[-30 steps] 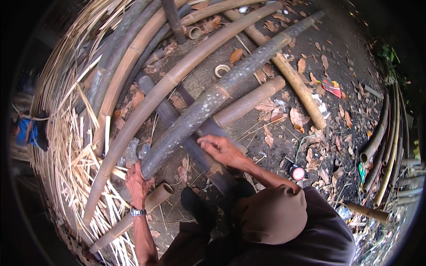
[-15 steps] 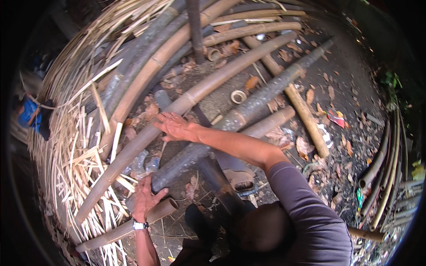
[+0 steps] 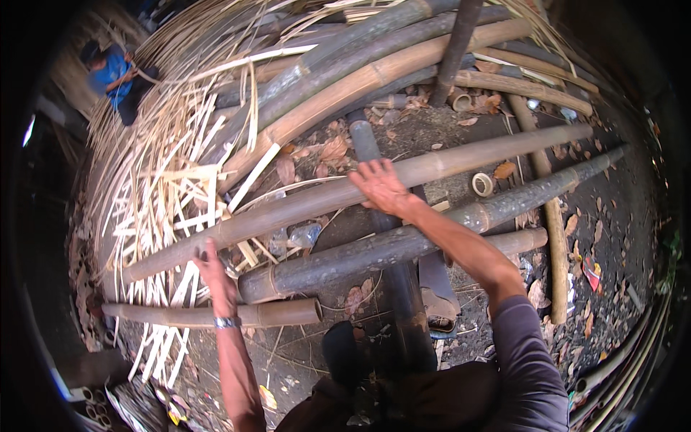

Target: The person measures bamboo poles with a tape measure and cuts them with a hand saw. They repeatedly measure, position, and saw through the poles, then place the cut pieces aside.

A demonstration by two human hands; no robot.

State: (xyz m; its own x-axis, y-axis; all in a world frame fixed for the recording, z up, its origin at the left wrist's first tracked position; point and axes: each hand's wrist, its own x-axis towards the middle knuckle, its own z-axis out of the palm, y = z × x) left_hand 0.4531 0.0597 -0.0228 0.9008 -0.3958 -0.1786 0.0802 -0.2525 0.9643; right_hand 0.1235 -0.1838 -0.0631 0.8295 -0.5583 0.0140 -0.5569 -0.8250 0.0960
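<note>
A long brown bamboo pole (image 3: pixel 288 212) lies slantwise in front of me. My right hand (image 3: pixel 381 189) grips it near its middle, fingers laid over the far side. My left hand (image 3: pixel 214 275) is at the near edge of its left part, fingers stretched and apart; whether they touch it I cannot tell. Nearer to me lies a dark, mottled bamboo pole (image 3: pixel 345 261), its thick end just right of my left wrist. Below that wrist is a shorter bamboo piece (image 3: pixel 281 313) with an open end. A handsaw (image 3: pixel 440 304) lies beside a dark crosswise pole (image 3: pixel 403 295).
Pale split bamboo strips (image 3: pixel 173 194) heap up at the left. Thick bamboo poles (image 3: pixel 374 72) lie behind, near an upright post (image 3: pixel 455 54). A cut bamboo ring (image 3: pixel 482 184) sits between poles. Another person in blue (image 3: pixel 115 75) is at the far left. Leaves litter the ground.
My left hand has left the dark pole's thick end and moved up to the long brown pole. My right hand stays on the brown pole. The view has swung left.
</note>
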